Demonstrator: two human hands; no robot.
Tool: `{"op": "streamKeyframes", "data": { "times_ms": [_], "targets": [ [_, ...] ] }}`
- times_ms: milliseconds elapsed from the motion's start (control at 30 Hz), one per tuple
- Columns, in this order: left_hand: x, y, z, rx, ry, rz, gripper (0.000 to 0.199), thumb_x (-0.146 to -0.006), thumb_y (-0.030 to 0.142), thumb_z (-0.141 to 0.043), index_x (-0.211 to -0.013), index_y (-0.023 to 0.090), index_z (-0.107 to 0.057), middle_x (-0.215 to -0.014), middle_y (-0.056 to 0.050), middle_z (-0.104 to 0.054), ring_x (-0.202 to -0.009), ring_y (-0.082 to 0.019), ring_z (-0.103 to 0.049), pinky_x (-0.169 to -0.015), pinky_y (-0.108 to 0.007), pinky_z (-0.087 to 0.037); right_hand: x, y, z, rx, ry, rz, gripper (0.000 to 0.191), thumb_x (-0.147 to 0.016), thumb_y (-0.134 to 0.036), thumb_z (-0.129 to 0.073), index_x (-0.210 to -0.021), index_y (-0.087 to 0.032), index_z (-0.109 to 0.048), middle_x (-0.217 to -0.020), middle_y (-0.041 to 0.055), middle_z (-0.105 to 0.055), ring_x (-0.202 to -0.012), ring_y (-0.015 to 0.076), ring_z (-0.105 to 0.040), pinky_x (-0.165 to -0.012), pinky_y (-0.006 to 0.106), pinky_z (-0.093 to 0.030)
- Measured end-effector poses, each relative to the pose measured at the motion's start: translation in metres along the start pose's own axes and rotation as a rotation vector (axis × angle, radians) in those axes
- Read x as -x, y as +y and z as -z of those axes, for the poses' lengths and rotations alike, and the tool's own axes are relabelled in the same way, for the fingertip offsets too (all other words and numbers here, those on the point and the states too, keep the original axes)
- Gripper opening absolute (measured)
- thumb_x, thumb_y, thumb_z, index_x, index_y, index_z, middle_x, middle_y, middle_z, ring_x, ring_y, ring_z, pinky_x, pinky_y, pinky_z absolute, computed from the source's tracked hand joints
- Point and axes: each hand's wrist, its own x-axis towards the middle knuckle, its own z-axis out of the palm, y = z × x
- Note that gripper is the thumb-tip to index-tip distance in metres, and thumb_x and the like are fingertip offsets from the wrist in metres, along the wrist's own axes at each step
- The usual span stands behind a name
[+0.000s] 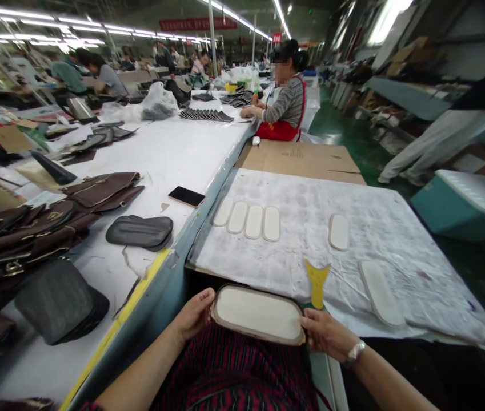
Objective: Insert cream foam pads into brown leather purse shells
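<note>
Both hands pinch one panel, one at each end. Left hand (196, 313) has the left end between thumb and curled fingers, wrist roughly in line with the forearm, which comes up from bottom left. Right hand (327, 331) grips the right end, thumb on the upper side, other fingers folded under; forearm comes in from bottom right, watch (355, 351) at the wrist. Forearms angle in toward each other. Panel (258, 314): long, rounded ends, pale face up, brown rim, held above the lap by the near edge of the sheet, right end slightly lower in view. Striped garment (233, 371) under it.

Just beyond right hand: yellow tool (318, 282), forked end away from the person, at the near edge of the sheet (293, 268). On the sheet: four small ovals (254, 221) in a row at left, a lone oval (339, 232) right of them, a larger oval (381, 293) nearer, at right. Cardboard (302, 160) at the far edge.

Left, white bench (160, 148): phone (187, 196), dark pieces (139, 231) near the edge, a dark stack (57, 299) nearer, brown bags (53, 217) at far left. Farther up, a co-worker (285, 103) in a red apron sits with arms on the bench. Teal bin (465, 205) at right.
</note>
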Motion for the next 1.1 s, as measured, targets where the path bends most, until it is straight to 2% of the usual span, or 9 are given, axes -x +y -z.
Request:
{"op": "streamKeyframes", "data": {
  "times_ms": [167,300,400,467,567,667,733,933,1100],
  "targets": [
    [-0.012,0.009,0.001,-0.106,-0.141,0.104,0.037,-0.069,0.040,-0.065,-0.066,0.019,-0.034,-0.050,0.009,-0.042,-0.038,-0.005,-0.040,-0.036,-0.016,-0.036,0.003,-0.003,-0.007,0.093,0.103,-0.007,0.044,-0.064,-0.049,-0.064,-0.069,-0.021,-0.032,-0.051,-0.0082,-0.050,-0.044,0.0100,-0.057,-0.042,0.019,-0.043],
    [-0.017,0.026,0.019,-0.529,-0.185,0.096,0.034,-0.074,0.046,-0.055,-0.068,0.020,-0.035,-0.056,0.008,-0.047,-0.047,-0.009,-0.047,-0.043,-0.020,-0.044,0.003,-0.005,-0.009,0.288,0.230,0.032,0.044,-0.062,-0.052,-0.063,-0.070,-0.021,-0.034,-0.047,-0.0075,-0.050,-0.042,0.0140,-0.056,-0.042,0.025,-0.045],
    [-0.030,0.044,0.019,-0.900,-0.205,-0.082,0.036,-0.072,0.046,-0.058,-0.095,0.020,-0.046,-0.093,-0.004,-0.059,-0.083,-0.019,-0.058,-0.067,-0.029,-0.050,-0.005,-0.008,0.005,0.443,0.302,0.223,0.043,-0.063,-0.055,-0.062,-0.074,-0.019,-0.041,-0.059,-0.0023,-0.056,-0.052,0.0140,-0.057,-0.052,0.029,-0.046],
    [-0.042,0.059,0.002,-1.090,-0.262,-0.227,0.059,-0.072,0.045,-0.057,-0.123,0.022,-0.036,-0.125,-0.011,-0.046,-0.112,-0.025,-0.046,-0.087,-0.035,-0.044,-0.016,-0.014,0.014,0.394,0.319,0.323,0.046,-0.069,-0.061,-0.053,-0.086,-0.018,-0.050,-0.086,0.0056,-0.062,-0.077,0.0168,-0.060,-0.070,0.032,-0.046],
    [-0.061,0.078,-0.046,-1.306,-0.502,-0.331,0.068,-0.076,0.048,-0.052,-0.134,0.023,-0.027,-0.138,-0.010,-0.035,-0.124,-0.025,-0.034,-0.102,-0.039,-0.028,-0.036,-0.028,0.013,0.233,0.141,0.254,0.056,-0.078,-0.065,-0.034,-0.107,-0.022,-0.054,-0.121,0.0077,-0.051,-0.110,0.0190,-0.048,-0.092,0.037,-0.035],
    [-0.077,0.087,-0.090,-1.404,-0.854,-0.281,0.059,-0.078,0.046,-0.049,-0.132,0.027,-0.033,-0.133,-0.006,-0.044,-0.117,-0.023,-0.045,-0.098,-0.034,-0.034,-0.052,-0.041,0.002,0.272,-0.129,0.125,0.058,-0.080,-0.065,-0.030,-0.110,-0.023,-0.058,-0.115,0.0049,-0.057,-0.108,0.0197,-0.050,-0.094,0.037,-0.035],
    [-0.084,0.087,-0.103,-1.425,-1.004,-0.233,0.054,-0.081,0.043,-0.047,-0.131,0.028,-0.035,-0.129,-0.006,-0.049,-0.112,-0.022,-0.050,-0.093,-0.032,-0.038,-0.056,-0.046,-0.002,0.420,-0.217,0.067,0.058,-0.081,-0.064,-0.029,-0.109,-0.024,-0.060,-0.104,0.0036,-0.063,-0.099,0.0204,-0.055,-0.090,0.036,-0.040],
    [-0.082,0.077,-0.102,-1.468,-0.972,-0.356,0.045,-0.082,0.038,-0.049,-0.125,0.026,-0.044,-0.119,-0.004,-0.057,-0.104,-0.020,-0.055,-0.086,-0.026,-0.041,-0.056,-0.058,0.005,0.682,-0.309,0.155,0.053,-0.078,-0.060,-0.042,-0.111,-0.022,-0.060,-0.118,0.0002,-0.056,-0.114,0.0199,-0.046,-0.102,0.032,-0.029],
    [-0.067,0.059,-0.093,-1.691,-0.883,-0.710,0.043,-0.086,0.034,-0.042,-0.126,0.018,-0.042,-0.123,-0.009,-0.054,-0.104,-0.022,-0.055,-0.082,-0.030,-0.042,-0.049,-0.074,-0.002,0.940,-0.528,0.296,0.054,-0.089,-0.051,-0.021,-0.124,-0.020,-0.048,-0.126,0.0025,-0.049,-0.115,0.0175,-0.044,-0.101,0.029,-0.030]
  ]
}}
